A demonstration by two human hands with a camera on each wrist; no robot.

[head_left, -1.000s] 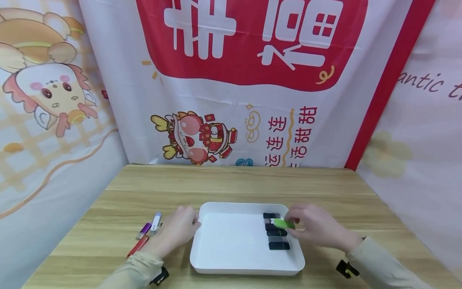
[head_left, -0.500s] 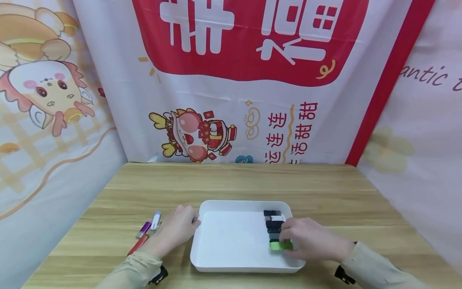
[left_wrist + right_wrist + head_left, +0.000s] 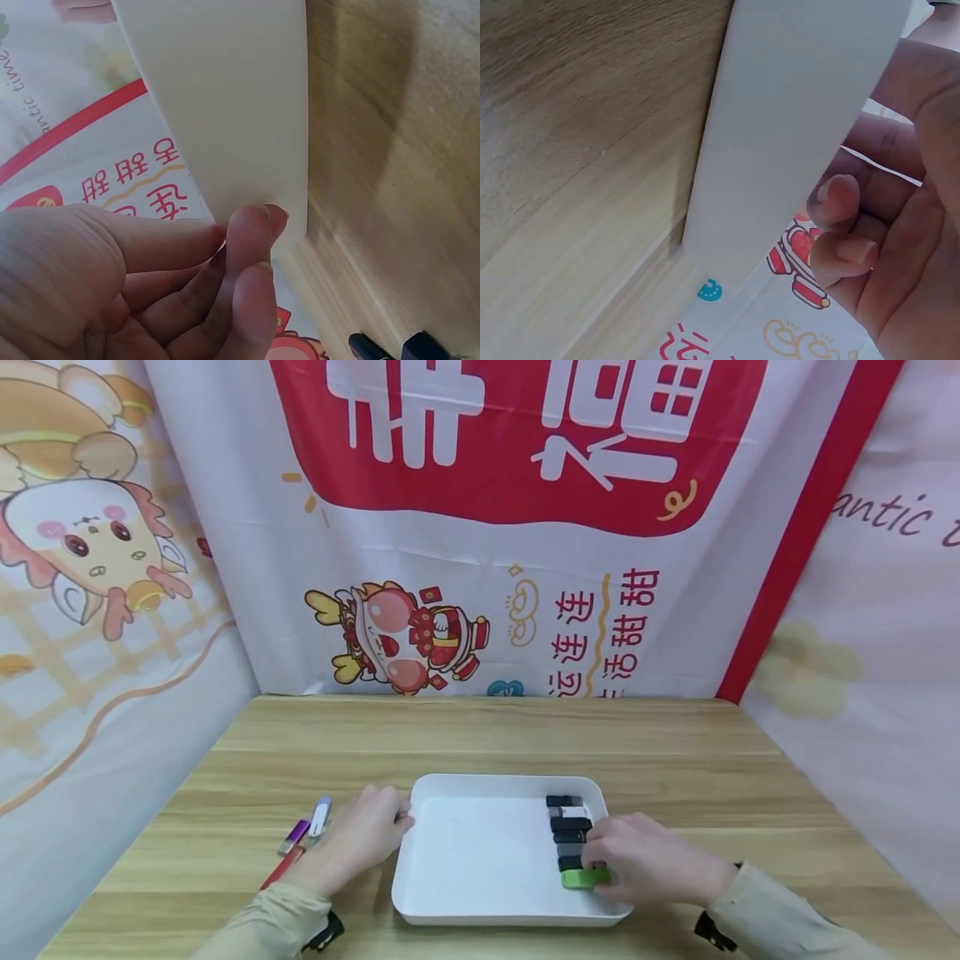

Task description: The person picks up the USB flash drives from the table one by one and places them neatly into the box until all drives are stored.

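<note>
A white rectangular tray (image 3: 480, 860) sits on the wooden table. My left hand (image 3: 367, 831) pinches its left rim between thumb and fingers, as the left wrist view shows against the tray wall (image 3: 225, 97). Inside, along the right side, a column of several mostly black USB flash drives (image 3: 572, 825) lies crosswise, one with a white part. My right hand (image 3: 647, 858) reaches over the right rim and holds a green flash drive (image 3: 579, 880) at the column's near end. In the right wrist view the tray wall (image 3: 780, 135) hides the fingertips and that drive.
Left of the tray, partly behind my left wrist, lie a purple flash drive (image 3: 293, 837), a white one (image 3: 320, 816) and a red one (image 3: 282, 868). Printed cloths (image 3: 480, 552) hang behind and beside the table.
My right hand has carried the green flash drive from the column's upper part toward me to its near end, moving little in the last half second. My left hand stays at the rim.
</note>
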